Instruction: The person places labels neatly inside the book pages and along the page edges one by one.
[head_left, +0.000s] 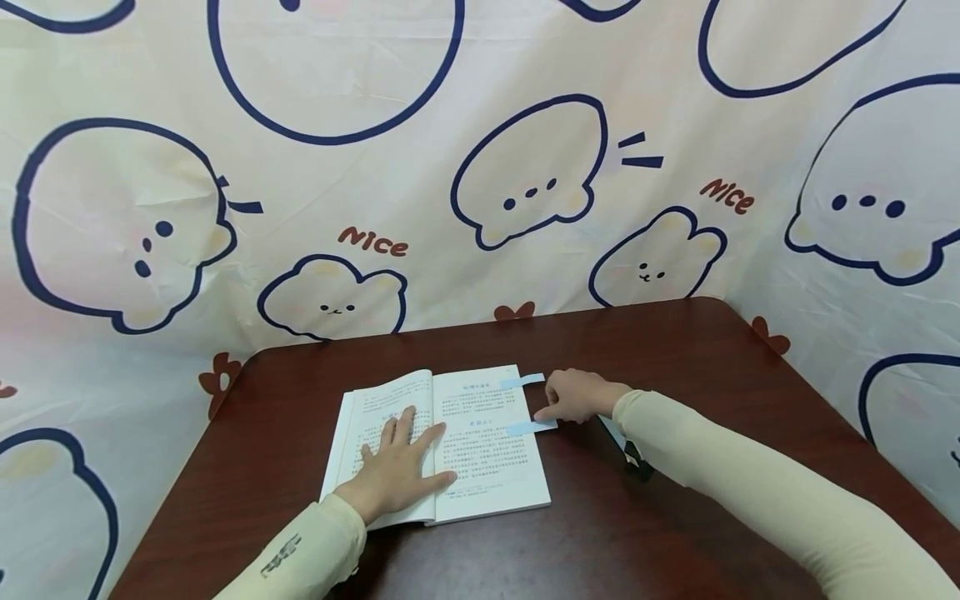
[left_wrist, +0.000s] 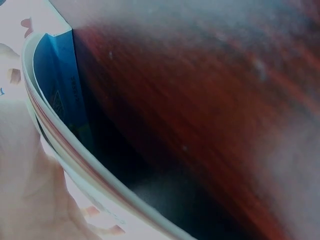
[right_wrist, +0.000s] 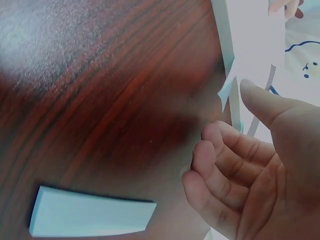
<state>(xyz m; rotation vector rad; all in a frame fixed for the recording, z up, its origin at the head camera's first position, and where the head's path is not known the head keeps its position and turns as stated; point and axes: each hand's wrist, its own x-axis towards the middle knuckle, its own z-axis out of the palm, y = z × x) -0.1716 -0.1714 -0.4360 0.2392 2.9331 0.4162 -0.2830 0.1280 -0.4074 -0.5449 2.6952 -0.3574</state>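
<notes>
An open book (head_left: 480, 467) with printed pages lies on the table. My left hand (head_left: 397, 471) rests on it with fingers spread, over the left page and across the spine. Two pale blue sticky tabs stick out past the right page's edge, an upper tab (head_left: 531, 380) and a lower tab (head_left: 536, 427). Beside that edge, close to both tabs, is my right hand (head_left: 577, 394). In the right wrist view its fingers (right_wrist: 225, 170) bend loosely, the thumb stands apart from them, and nothing lies between. The thumb tip is near a tab (right_wrist: 226, 92).
A light blue pad of sticky strips (right_wrist: 92, 214) lies on the dark brown table (head_left: 480, 567), partly under the right wrist in the head view. A cloth with cartoon drawings (head_left: 420, 192) hangs behind the table's far edge.
</notes>
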